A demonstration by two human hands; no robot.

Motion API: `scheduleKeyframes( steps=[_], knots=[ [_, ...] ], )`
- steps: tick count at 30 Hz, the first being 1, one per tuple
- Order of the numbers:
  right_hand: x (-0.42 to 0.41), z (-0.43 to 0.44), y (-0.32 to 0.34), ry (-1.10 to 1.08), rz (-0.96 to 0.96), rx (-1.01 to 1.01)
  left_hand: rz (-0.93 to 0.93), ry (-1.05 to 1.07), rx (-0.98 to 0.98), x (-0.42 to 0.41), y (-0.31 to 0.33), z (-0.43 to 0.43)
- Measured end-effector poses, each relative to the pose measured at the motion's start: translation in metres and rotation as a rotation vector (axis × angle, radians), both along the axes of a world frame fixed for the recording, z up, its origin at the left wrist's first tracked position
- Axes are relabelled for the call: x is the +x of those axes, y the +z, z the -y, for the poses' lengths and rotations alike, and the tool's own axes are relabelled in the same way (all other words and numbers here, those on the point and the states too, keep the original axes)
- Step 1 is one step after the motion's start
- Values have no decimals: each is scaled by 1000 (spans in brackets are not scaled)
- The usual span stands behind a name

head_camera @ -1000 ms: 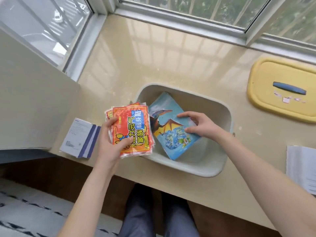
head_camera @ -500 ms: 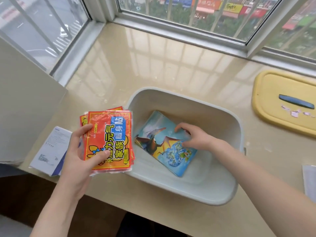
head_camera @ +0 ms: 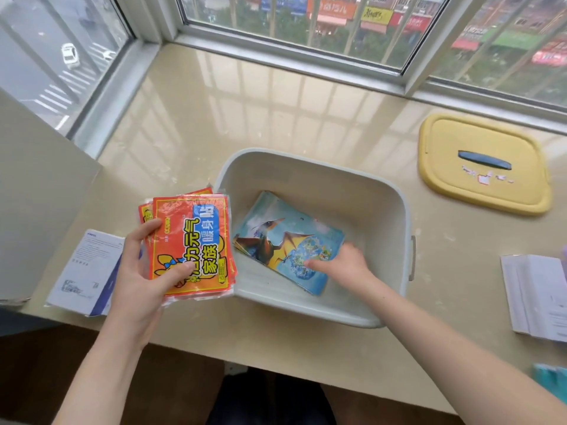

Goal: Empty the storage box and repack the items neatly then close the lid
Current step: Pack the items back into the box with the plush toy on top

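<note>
A pale grey storage box (head_camera: 383, 191) stands open on the beige sill. A blue dinosaur picture book (head_camera: 276, 237) lies flat on its floor. My right hand (head_camera: 340, 265) reaches into the box and rests on the book's near right corner, fingers pressing down on it. My left hand (head_camera: 144, 271) holds a stack of orange-red heat-patch packets (head_camera: 196, 237) just left of the box's rim. The yellow lid (head_camera: 478, 161) with its dark blue handle lies upside right on the sill at the far right.
A white and blue booklet (head_camera: 89, 271) lies on the sill left of my left hand. White folded papers (head_camera: 537, 296) sit at the right edge, and something teal (head_camera: 552, 381) shows below them. Window frames border the sill at the back and left.
The book has gone from tilted in my right hand to lying flat on the box floor. My right hand slid to its near corner. The packets stayed in my left hand.
</note>
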State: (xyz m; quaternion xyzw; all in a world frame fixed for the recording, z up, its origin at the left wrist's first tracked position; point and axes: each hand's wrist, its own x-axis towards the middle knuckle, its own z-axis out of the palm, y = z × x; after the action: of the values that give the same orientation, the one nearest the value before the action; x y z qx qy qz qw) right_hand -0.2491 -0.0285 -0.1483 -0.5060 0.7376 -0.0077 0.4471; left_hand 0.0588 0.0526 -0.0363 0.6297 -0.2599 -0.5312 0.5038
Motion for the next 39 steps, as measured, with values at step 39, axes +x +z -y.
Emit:
scheduleKeyframes(
  steps=[39],
  knots=[
    [43, 6, -35, 679, 45, -616, -57, -142, 43, 22, -9, 15]
  ],
)
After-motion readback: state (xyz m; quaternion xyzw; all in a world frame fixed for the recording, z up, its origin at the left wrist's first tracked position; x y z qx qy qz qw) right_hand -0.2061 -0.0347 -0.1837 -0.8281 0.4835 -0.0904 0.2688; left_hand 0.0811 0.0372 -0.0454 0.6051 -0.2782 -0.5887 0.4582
